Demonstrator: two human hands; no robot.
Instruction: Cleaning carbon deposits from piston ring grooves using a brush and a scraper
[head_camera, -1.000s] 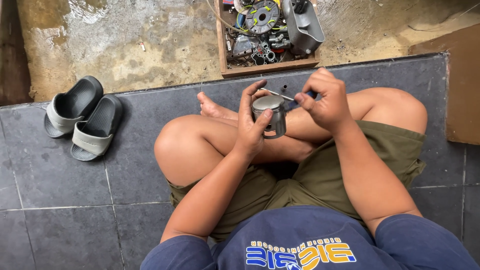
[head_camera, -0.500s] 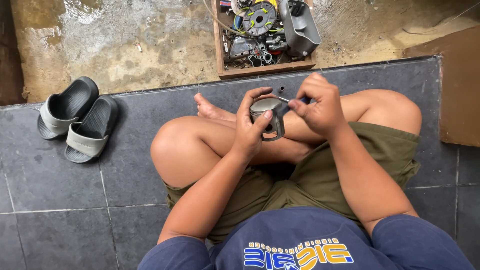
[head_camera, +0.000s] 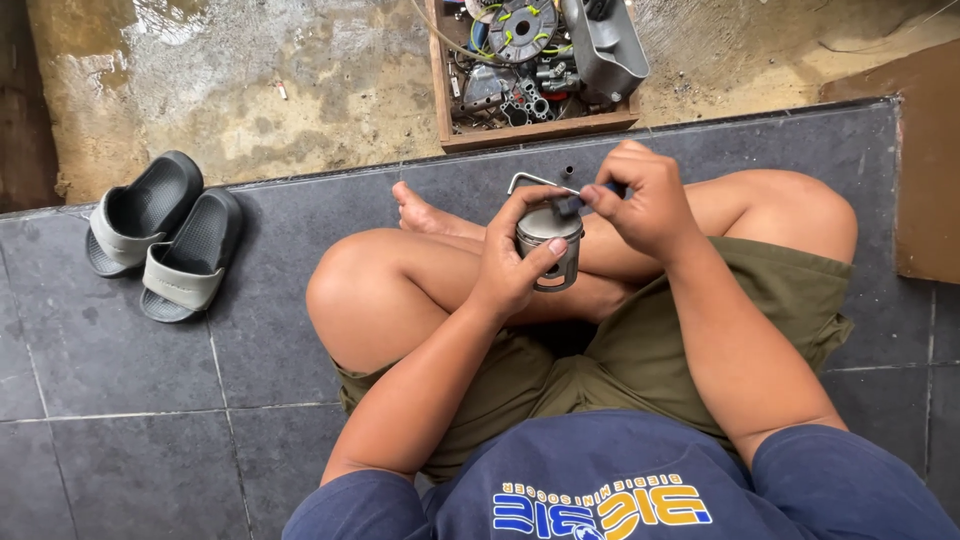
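I sit cross-legged on dark floor tiles. My left hand (head_camera: 510, 262) grips a grey metal piston (head_camera: 550, 245), held upright above my crossed legs. My right hand (head_camera: 645, 205) is closed on a small dark-handled tool (head_camera: 572, 204) whose tip rests on the piston's top. A bent metal hex key (head_camera: 528, 181) lies on the tile just beyond my hands, by my bare foot (head_camera: 425, 212).
A wooden box (head_camera: 530, 130) full of engine parts, with a grey metal casing (head_camera: 605, 50), stands on the wet concrete ahead. A pair of grey slippers (head_camera: 165, 235) lies to the left. A brown board (head_camera: 925, 180) lies at the right edge.
My hands have stayed together on the piston while the right hand shifted slightly with the tool. The view has drifted a little to the right.
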